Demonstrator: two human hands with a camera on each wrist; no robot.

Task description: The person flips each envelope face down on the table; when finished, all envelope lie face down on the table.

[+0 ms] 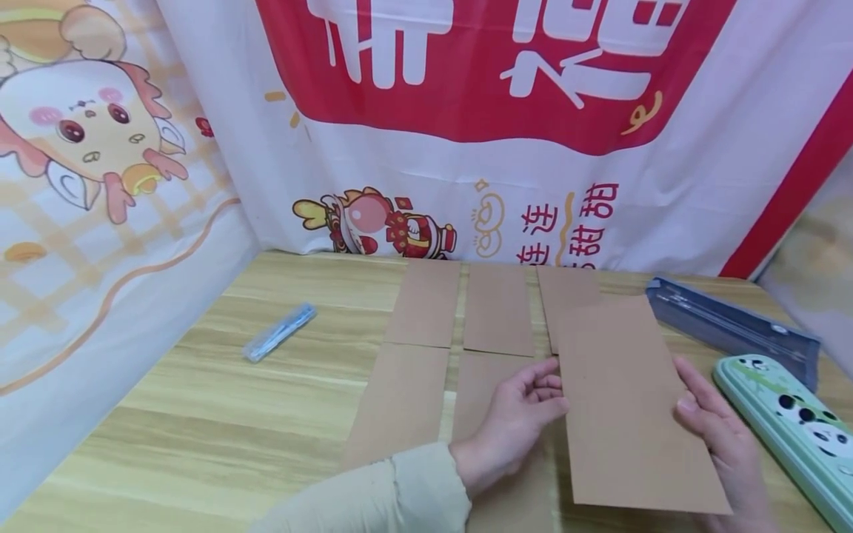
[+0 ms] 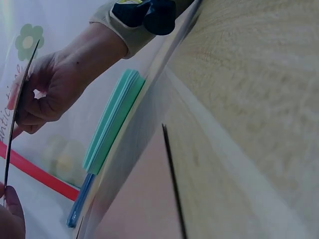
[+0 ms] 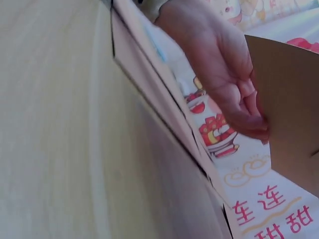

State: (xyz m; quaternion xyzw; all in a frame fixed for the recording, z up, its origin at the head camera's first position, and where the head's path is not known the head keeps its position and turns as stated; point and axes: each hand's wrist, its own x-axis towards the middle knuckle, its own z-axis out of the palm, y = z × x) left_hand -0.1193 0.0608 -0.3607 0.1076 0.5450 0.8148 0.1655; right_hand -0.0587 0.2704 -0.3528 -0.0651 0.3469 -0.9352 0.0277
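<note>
Raised over the right part of the table is a brown rectangular cardboard sheet (image 1: 633,414), tilted toward the head camera. My right hand (image 1: 723,437) grips its right edge, thumb on the front face and fingers behind. At the opposite edge, my left hand (image 1: 516,414) pinches the sheet between thumb and fingertips. From the left wrist the sheet (image 2: 14,109) appears edge-on, with the right hand (image 2: 57,87) on it. Under and beside the hands lie similar cardboard sheets, among them a back-left one (image 1: 425,303), a back-middle one (image 1: 497,307) and a front-left one (image 1: 403,396).
A mint-green panda pencil case (image 1: 793,422) lies at the right edge, with a dark blue zip pouch (image 1: 733,322) behind it. Toward the left of the wood-grain table (image 1: 193,429) is a small light-blue packet (image 1: 280,332). Printed cloth (image 1: 400,163) hangs along the back and sides.
</note>
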